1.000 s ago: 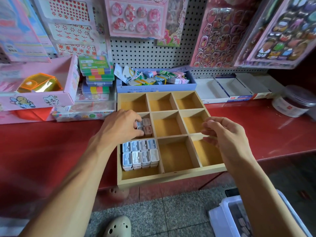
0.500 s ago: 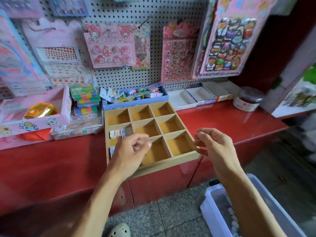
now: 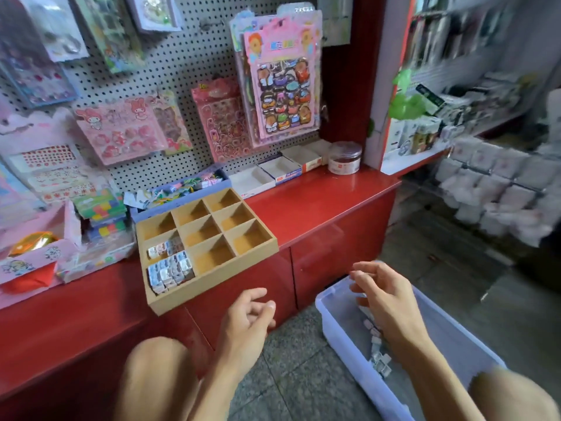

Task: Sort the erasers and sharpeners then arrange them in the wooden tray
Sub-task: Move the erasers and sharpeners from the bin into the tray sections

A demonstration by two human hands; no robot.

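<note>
Wooden tray [image 3: 212, 287] beyond left hand [image 3: 247, 314]

A lidded clear jar [image 3: 344, 158] stands on the red counter [image 3: 318, 202].

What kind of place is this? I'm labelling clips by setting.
Most likely a small stationery or gift shop: packaged sticker sheets hang on a pegboard above a red counter, and more stocked shelves stand to the right.

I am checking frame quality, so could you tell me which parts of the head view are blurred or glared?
Head view: shelves at right smear with motion blur; both hands, left and right, are soft; tray stays fairly sharp; soft glare on the red counter.
</note>
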